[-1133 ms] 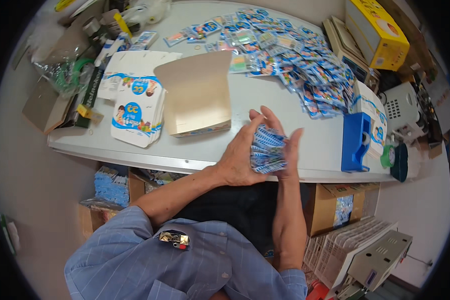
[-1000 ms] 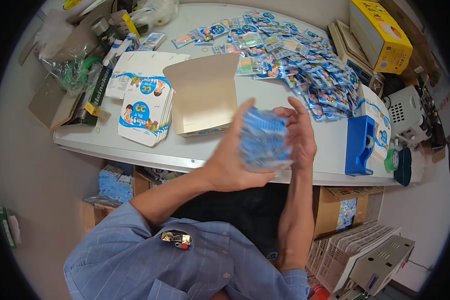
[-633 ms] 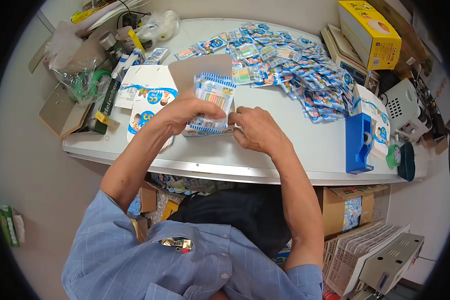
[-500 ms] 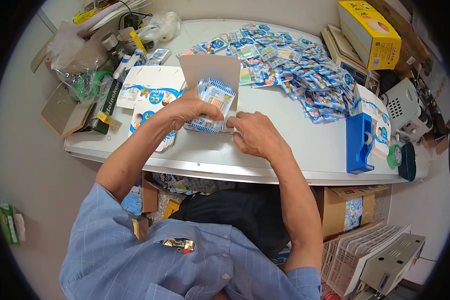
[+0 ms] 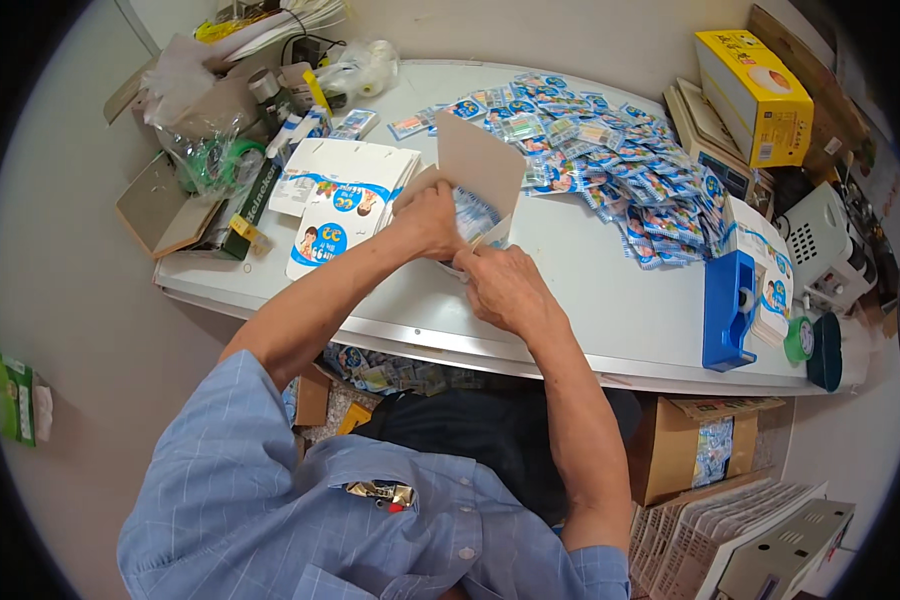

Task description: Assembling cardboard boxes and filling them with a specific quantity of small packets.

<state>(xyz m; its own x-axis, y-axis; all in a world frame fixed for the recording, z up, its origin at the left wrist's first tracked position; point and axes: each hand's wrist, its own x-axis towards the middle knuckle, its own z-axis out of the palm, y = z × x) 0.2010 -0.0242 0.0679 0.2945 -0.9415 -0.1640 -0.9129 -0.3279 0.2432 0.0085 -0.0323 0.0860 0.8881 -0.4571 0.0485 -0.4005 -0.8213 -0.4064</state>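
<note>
A small white carton (image 5: 482,162) stands on the table in front of me, its tall lid flap raised at the back. Inside it lie blue-and-white sachets (image 5: 476,214), partly covered by my hands. My left hand (image 5: 427,222) grips the carton's left wall, its fingers bent over the edge. At the near right corner, my right hand (image 5: 507,287) pinches the carton's front edge with thumb and fingers. Flattened printed cartons (image 5: 335,205) lie stacked just left of my left hand. A large heap of similar sachets (image 5: 620,165) spreads over the table's far right.
A blue tape dispenser (image 5: 730,312) stands at the right, beside more flat cartons (image 5: 770,270) and a green tape roll (image 5: 799,340). A yellow box (image 5: 755,97) rests on a scale behind. Plastic bags and clutter (image 5: 210,130) fill the left end. Below is a cardboard box (image 5: 670,450).
The sachet my left hand held over the carton is now down inside it, and that hand has moved to the carton's left wall. The carton is turned. The whole view has shifted slightly.
</note>
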